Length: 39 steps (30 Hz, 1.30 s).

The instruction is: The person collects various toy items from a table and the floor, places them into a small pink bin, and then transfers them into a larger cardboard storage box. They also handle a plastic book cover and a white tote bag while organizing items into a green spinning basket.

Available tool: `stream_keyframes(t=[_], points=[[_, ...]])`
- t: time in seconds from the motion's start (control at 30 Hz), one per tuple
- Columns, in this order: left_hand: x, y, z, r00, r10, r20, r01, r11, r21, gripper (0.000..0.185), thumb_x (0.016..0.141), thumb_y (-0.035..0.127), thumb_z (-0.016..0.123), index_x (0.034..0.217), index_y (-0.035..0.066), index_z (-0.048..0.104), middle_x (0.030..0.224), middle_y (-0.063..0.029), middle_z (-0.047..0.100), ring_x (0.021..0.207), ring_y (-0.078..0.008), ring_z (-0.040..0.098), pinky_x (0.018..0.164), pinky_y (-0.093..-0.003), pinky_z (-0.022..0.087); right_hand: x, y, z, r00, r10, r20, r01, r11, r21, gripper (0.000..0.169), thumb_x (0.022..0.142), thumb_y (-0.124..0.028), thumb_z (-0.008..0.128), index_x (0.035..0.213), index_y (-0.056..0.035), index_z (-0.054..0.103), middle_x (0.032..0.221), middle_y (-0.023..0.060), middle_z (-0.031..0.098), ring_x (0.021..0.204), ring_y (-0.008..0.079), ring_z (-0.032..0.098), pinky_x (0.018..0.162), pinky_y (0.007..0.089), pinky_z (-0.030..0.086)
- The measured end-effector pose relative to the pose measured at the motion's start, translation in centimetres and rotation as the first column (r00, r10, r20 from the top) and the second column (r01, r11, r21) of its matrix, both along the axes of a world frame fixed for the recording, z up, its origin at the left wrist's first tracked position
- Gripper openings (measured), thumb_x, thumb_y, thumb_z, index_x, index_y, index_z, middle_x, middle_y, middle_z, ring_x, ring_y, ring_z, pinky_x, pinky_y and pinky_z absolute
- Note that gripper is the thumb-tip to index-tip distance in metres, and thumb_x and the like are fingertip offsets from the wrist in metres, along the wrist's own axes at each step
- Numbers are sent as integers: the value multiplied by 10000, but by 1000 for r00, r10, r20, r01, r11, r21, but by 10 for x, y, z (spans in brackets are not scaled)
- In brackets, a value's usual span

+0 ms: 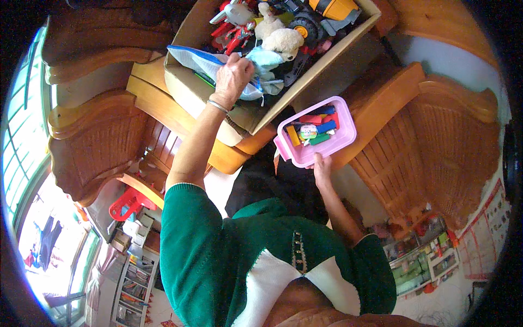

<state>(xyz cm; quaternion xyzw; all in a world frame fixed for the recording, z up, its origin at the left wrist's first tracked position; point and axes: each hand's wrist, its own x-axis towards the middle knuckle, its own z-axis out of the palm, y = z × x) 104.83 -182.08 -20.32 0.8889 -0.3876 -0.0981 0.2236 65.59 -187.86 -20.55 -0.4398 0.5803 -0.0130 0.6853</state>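
Note:
My left hand (233,77), with a bangle at its wrist, is closed on a white mesh bag (195,57) with blue edging, inside a large cardboard box (312,75). Right by the fingers is a cream plush dog (282,43) with light-blue cloth. A red toy figure (240,36) lies beyond the hand, and a green stick-like thing (204,79) beside it. My right hand (322,165) grips the near rim of a pink plastic tub (346,133), tilted outside the box. Several coloured blocks (325,126) and a small printed piece (308,131) lie in it.
A toy truck with a yellow-orange drum (335,8) fills the box's far right. The box rests on orange-brown wooden furniture (229,157). Carved wooden seats (98,126) stand left and right (400,151). A red plastic stool (130,203) and a shelf unit (132,286) are at lower left.

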Motion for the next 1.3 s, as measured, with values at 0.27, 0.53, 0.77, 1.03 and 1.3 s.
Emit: stream_keyframes(t=[0.27, 0.53, 0.77, 1.03, 1.3], points=[[15, 23, 10, 990, 136, 25, -133, 987, -89, 171, 806, 147, 652, 694, 26, 604, 753, -149, 567, 688, -345, 599, 627, -431, 491, -2, -1, -3, 999, 0, -47, 0, 1000, -12, 244, 868, -154, 520, 967, 65, 562, 782, 105, 621, 532, 186, 600, 451, 291, 513], [37, 34, 4, 932, 362, -17, -360, 920, -156, 254, 805, 191, 613, 662, -20, 610, 714, -209, 586, 697, -374, 574, 688, -449, 458, 3, -3, 8, 1000, 5, 18, -4, 999, -36, 237, 876, -156, 513, 978, 53, 559, 801, 90, 614, 546, 161, 584, 472, 289, 509], [47, 29, -12, 890, 433, -141, -452, 877, -162, 306, 803, 252, 597, 666, -21, 624, 706, -229, 595, 687, -388, 580, 685, -465, 461, -2, -6, 6, 997, 77, 15, -77, 997, 2, 267, 885, -163, 506, 1029, 58, 547, 844, 108, 620, 587, 178, 608, 496, 297, 513], [68, -2, -46, 921, 385, -63, -390, 909, -149, 319, 795, 284, 603, 669, -5, 646, 730, -250, 610, 722, -406, 603, 688, -488, 482, -2, -6, 0, 994, 98, -44, -96, 995, 30, 360, 880, -166, 511, 1143, 80, 498, 938, 138, 612, 633, 203, 626, 492, 305, 552], [24, -29, -65, 995, 91, -41, -97, 979, -180, 232, 826, 261, 613, 759, 55, 695, 858, -209, 616, 806, -387, 617, 747, -463, 508, -12, -11, -6, 982, 185, -25, -185, 983, 0, 318, 891, -161, 528, 1073, 99, 529, 892, 154, 628, 582, 204, 631, 446, 303, 537]])
